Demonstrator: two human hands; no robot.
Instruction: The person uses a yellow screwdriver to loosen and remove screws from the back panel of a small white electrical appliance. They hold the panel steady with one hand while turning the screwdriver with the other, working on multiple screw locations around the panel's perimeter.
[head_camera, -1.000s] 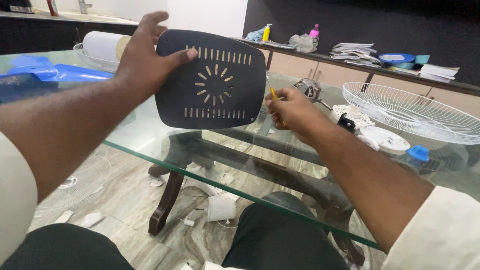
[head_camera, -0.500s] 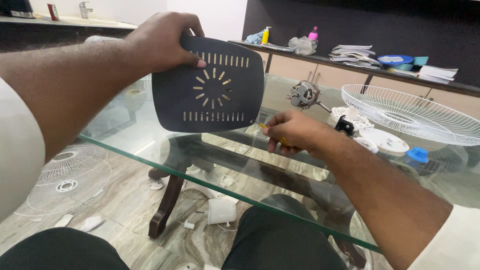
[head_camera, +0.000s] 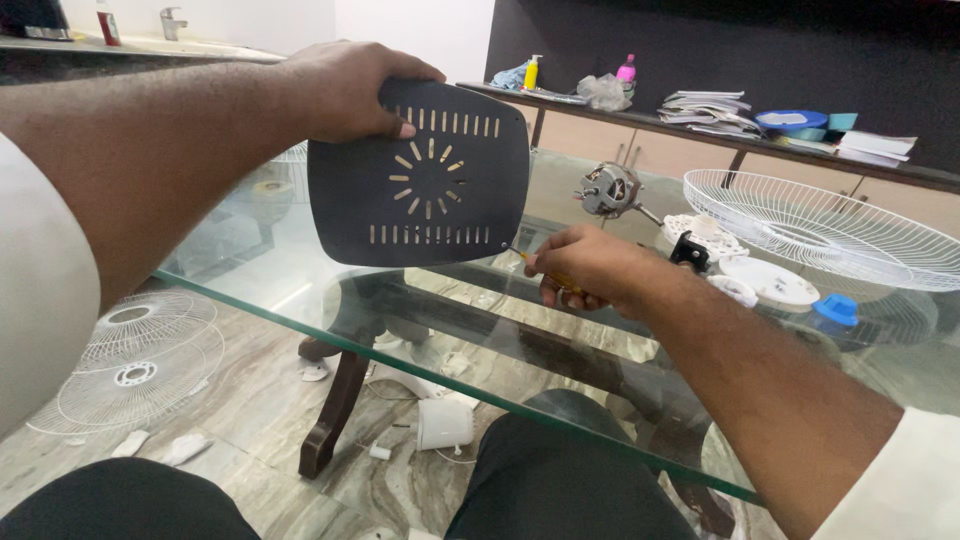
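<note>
1. Head view, against the earlier frames: the left hand (head_camera: 350, 90) has swung the dark vented panel (head_camera: 420, 175) from a flat-palmed push into a firm top-edge hold, and the camera has turned left, bringing a white fan grille (head_camera: 130, 360) on the floor into sight at 8 o'clock.
2. The panel is held upright above the glass table (head_camera: 300, 290), slotted face toward the camera, probably so the lower edge can be worked on.
3. Left hand: fingers curled over the panel's upper left corner, thumb pressed on the front; clamped on it.
4. Right hand (head_camera: 590, 268), at 4 o'clock of the panel: closed around a yellow-handled screwdriver (head_camera: 545, 272), tip at the panel's lower right corner. Whether the tip touches is hard to tell.
5. On the table, from 1 to 3 o'clock of the right hand: fan motor (head_camera: 608, 188), white wire guard (head_camera: 830, 225), blue cap (head_camera: 835, 310).
</note>
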